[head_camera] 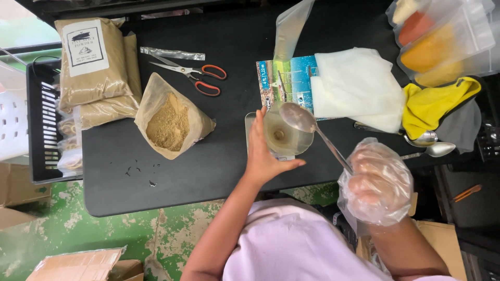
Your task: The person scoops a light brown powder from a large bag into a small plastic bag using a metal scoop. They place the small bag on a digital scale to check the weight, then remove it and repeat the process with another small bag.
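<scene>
Hands first: the left hand is bare and spread fairly wide, thumb out to the side, fingers resting against the edge of a clear pouch that sits near the front of the black surface. Only a tiny bit of brown powder shows at the pouch bottom. The right hand, in a loose plastic glove, is curled tight around the handle of a spoon, whose empty-looking bowl hovers right over the pouch mouth. Off to the left lies an opened bag of tan powder, with scissors just behind it. Two more spoons rest beside a yellow cloth.
</scene>
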